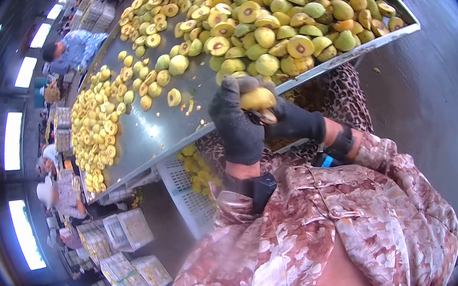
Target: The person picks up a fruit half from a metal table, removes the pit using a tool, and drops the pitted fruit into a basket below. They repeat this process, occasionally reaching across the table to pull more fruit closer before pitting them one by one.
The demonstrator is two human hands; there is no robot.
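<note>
So that it won't slip, I guess, my left hand [234, 126] squeezes the yellow fruit [258, 99] at the near edge of the table [155, 137]; my right hand's [297, 123] grip, close by, I can't tell.

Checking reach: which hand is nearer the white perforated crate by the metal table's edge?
Left. The left hand is up and to the right of the white perforated crate; the right hand is farther right, beyond the left.
</note>
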